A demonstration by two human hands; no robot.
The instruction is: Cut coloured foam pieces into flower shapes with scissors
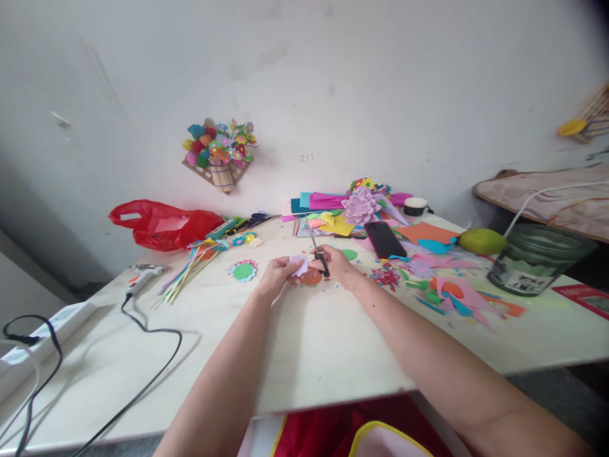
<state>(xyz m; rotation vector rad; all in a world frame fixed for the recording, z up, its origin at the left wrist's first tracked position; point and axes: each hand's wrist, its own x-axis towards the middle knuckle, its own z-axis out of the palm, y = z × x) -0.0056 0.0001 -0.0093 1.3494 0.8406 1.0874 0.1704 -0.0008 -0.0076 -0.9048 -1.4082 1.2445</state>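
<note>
Between the fingers of my left hand (275, 277) is a small lilac flower cut-out (299, 264) with a scalloped edge. My right hand (335, 265) is closed round the dark handles of a pair of scissors (312, 235), whose blades point up and away from me. The scissors are close beside the cut-out. Under the hands lies an orange round piece (310, 277), partly covered, and a green disc (349, 254) shows just beyond my right hand. Left of my hands rests a scalloped round piece (244, 271) with a green centre.
A glue gun (146, 278), its cord and a power strip (52, 333) occupy the left side. A red plastic bag (166, 225) sits behind. Rightward are a phone (384, 240), coloured scraps (451, 295), a green fruit (482, 241) and a glass jar (535, 260).
</note>
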